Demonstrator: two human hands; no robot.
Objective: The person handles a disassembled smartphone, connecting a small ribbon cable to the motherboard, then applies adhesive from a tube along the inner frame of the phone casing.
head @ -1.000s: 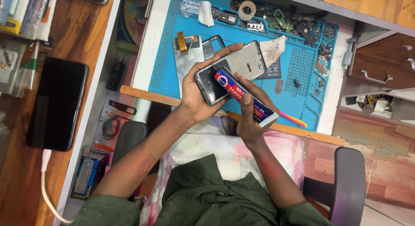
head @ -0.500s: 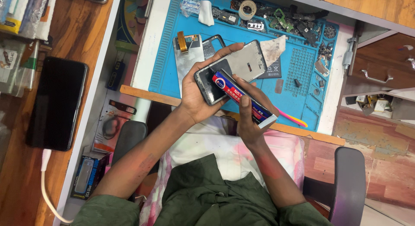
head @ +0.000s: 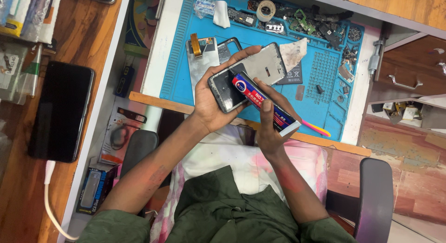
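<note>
Left hand (head: 214, 102) clasps opened phone frame (head: 246, 75) at frame centre, above blue mat (head: 320, 80); right hand (head: 269, 126) pinches glue tube (head: 265, 103), nozzle on frame; gluing seemingly underway, screen (head: 203, 57) on mat unfitted.

Nozzle end of the glue tube (head: 265, 104) hidden against the phone frame (head: 248, 75); contact cannot be told. Left hand (head: 214, 101) covers the frame's near edge. Right hand (head: 269, 126) hides the tube's middle underside. Small parts (head: 320, 24) along the blue mat's (head: 186, 52) far edge too small to identify. Books (head: 28, 15) cut off at top left. Chair armrest (head: 374, 196) cut off below.
</note>
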